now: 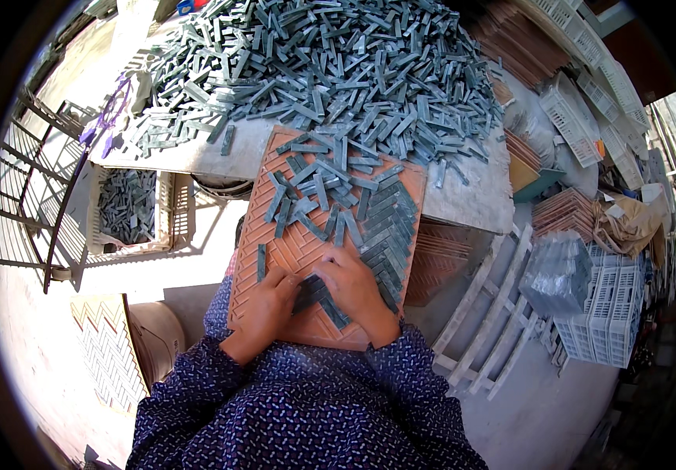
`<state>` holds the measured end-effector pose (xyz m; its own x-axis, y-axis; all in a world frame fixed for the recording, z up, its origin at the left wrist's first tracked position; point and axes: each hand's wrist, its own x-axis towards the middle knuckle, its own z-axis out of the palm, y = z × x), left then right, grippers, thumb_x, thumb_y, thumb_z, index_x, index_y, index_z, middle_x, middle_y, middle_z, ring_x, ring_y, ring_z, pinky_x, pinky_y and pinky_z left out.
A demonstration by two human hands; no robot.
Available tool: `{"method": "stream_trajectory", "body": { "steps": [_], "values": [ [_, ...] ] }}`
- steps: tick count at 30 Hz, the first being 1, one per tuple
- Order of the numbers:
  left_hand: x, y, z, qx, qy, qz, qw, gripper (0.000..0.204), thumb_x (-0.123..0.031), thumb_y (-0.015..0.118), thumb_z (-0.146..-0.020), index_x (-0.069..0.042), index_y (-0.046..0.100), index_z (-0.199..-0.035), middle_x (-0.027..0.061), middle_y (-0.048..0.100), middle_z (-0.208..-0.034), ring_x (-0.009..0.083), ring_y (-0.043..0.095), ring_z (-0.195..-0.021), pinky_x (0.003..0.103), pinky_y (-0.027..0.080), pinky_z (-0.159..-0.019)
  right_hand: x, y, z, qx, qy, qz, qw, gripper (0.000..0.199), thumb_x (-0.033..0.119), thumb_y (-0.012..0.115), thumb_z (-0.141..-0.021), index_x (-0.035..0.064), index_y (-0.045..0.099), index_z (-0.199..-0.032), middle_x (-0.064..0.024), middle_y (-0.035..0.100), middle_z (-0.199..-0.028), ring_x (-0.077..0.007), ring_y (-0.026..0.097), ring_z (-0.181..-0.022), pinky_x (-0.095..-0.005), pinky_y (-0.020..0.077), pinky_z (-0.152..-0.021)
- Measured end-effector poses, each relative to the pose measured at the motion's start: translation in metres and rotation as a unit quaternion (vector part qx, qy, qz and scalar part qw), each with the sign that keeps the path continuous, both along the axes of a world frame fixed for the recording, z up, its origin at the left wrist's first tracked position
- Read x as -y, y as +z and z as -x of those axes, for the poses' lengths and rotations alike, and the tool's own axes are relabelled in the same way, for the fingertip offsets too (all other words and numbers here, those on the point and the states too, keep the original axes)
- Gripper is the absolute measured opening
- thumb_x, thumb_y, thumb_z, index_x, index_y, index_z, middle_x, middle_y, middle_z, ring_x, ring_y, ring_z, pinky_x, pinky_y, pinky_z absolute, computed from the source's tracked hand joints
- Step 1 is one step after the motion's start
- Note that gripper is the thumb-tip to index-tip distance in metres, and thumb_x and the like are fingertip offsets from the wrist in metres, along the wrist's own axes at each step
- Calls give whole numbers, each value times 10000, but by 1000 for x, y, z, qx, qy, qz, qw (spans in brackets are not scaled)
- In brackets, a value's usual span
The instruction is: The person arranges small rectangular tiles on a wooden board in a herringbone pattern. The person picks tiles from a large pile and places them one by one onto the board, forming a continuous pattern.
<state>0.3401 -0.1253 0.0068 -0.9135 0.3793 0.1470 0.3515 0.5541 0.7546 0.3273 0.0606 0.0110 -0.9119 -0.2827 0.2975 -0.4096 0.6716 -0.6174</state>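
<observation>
An orange tray [248, 258] with herringbone grooves lies tilted in front of me, its far end on the table edge. Dark green stone strips [389, 235] fill grooves along its right side, and loose strips [314, 184] are scattered over its far part. My left hand [269, 304] is closed low over the tray's near left, fingertips by a short patch of set strips [318, 296]. Curled over the same patch from the right is my right hand [349, 283], thumb and fingers drawn together. Whatever is between the fingers of either hand is hidden.
A large heap of stone strips [330, 70] covers the pale table [471, 196]. Below left stands a crate [167, 211] of strips; nearer, a herringbone panel [110, 345] leans on a bucket [157, 337]. To the right are a slatted rack [483, 305], white crates [604, 313] and stacked orange trays [561, 211].
</observation>
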Motion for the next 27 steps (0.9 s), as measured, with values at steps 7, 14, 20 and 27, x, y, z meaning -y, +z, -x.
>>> {"method": "stream_trajectory", "body": {
  "steps": [7,14,20,27],
  "values": [
    [-5,-2,3,-12,1,10,1000,146,14,593,-783,-15,620,-923,134,562,-846,325,597,-749,390,490,-635,-5,14,22,8,-80,46,996,135,66,637,-806,57,622,-940,-85,608,-922,-287,609,-849,-373,505,-669],
    [-4,-4,7,-28,-33,27,999,151,16,604,-771,16,622,-922,149,563,-846,324,588,-765,391,485,-655,16,6,49,-56,-64,-16,996,287,81,684,-756,57,588,-1025,-115,600,-899,-320,599,-841,-395,493,-695],
    [0,0,2,-17,-27,-13,999,196,-7,604,-779,17,604,-974,155,558,-870,331,575,-793,391,478,-701,4,13,28,150,-140,96,974,255,34,665,-743,34,612,-992,-133,612,-840,-294,622,-745,-365,499,-629],
    [2,2,7,8,-80,36,996,200,-1,624,-758,15,601,-956,155,556,-884,341,583,-805,404,486,-697,-19,14,-8,79,-155,1,985,172,48,668,-775,10,639,-940,-120,624,-807,-239,621,-662,-328,493,-588]
  ]
}}
